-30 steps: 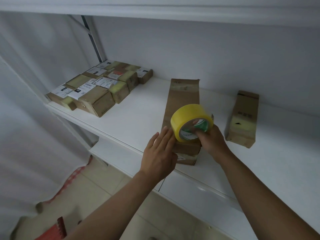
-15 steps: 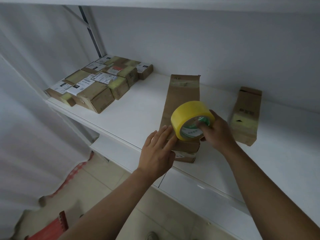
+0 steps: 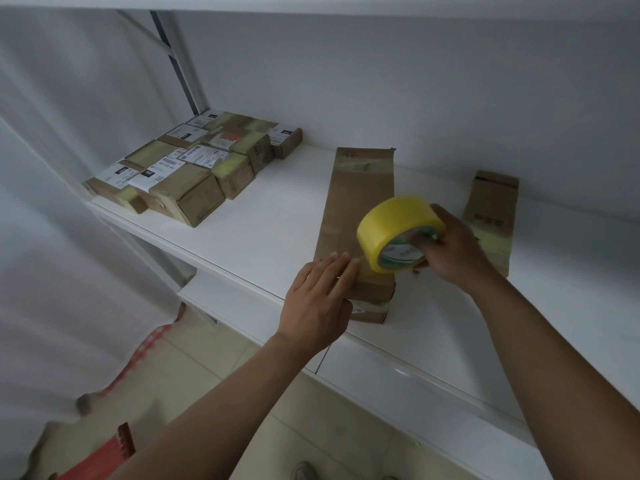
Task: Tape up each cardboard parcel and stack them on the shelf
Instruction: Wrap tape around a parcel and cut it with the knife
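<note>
Curtain (image 3: 52, 237): white cloth hangs down your left side, reaching the tiled floor (image 3: 194, 372).
Red item (image 3: 104, 455): low at the left, on the floor by the curtain hem; what it is you cannot tell.
Stack (image 3: 194, 168): taped, labelled parcels packed close together on the far left end of the shelf (image 3: 270, 223), touching one another, in the corner by the upright post.
Left hand (image 3: 317, 303): yours, flat, fingers straight and together, pressing down on the near end of the long parcel at its left edge. It grips nothing.
Long parcel (image 3: 360, 199): lies flat on the shelf in the middle, running from the front edge back toward the wall. A band of tape crosses its far end; another shows on its near face.
Tape (image 3: 398, 230): yellow roll, tilted on edge above the parcel's near end, its lower rim touching the cardboard just beside your left fingertips.
Right hand (image 3: 453, 247): yours, holding the roll, fingers curled into its core and the thumb over the outer rim.
Small parcel (image 3: 491, 216): lies flat on the shelf to the right, apart from the long one, partly behind your right hand, with a tape band across it.
</note>
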Available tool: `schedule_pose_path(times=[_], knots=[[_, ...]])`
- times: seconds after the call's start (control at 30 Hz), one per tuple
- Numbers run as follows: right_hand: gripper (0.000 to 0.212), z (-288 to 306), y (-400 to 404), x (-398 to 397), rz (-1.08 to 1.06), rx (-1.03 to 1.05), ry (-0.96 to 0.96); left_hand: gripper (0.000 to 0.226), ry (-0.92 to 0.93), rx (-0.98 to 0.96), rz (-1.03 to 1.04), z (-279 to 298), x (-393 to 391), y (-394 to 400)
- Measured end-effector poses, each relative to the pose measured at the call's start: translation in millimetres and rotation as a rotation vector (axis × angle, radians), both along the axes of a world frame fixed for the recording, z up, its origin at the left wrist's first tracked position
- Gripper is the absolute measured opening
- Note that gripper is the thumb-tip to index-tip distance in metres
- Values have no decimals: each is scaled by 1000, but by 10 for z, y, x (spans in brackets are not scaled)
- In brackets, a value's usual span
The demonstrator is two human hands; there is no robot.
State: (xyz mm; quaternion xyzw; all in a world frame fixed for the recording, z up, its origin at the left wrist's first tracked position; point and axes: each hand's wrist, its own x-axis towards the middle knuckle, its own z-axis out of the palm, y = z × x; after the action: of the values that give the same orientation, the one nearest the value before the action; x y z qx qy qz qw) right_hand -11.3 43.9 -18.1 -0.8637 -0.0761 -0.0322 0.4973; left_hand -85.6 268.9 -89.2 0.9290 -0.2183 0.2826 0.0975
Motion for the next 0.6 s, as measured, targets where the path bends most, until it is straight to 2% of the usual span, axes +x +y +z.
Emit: schedule_pose_path(times=[0.07,0.17,0.27,0.3,0.33,0.43,0.6], knots=[[46,-40,-8,-9,-24,84,14,54,10,-13,21,-10,1,-47],[46,-106,78,-63,-67,217,31,55,26,-36,48,9,0,-114],[64,-187,170,-141,-92,555,240,54,18,-2,74,38,-13,-140],[65,-225,192,-154,-85,627,290,52,15,17,86,45,-15,-149],[56,-256,220,-169,-57,667,320,50,12,38,101,52,-20,-161],[22,-272,297,-198,-26,605,321,48,20,93,124,77,-51,-179],[10,-232,203,-125,-59,453,275,47,-2,105,81,120,-50,-138]])
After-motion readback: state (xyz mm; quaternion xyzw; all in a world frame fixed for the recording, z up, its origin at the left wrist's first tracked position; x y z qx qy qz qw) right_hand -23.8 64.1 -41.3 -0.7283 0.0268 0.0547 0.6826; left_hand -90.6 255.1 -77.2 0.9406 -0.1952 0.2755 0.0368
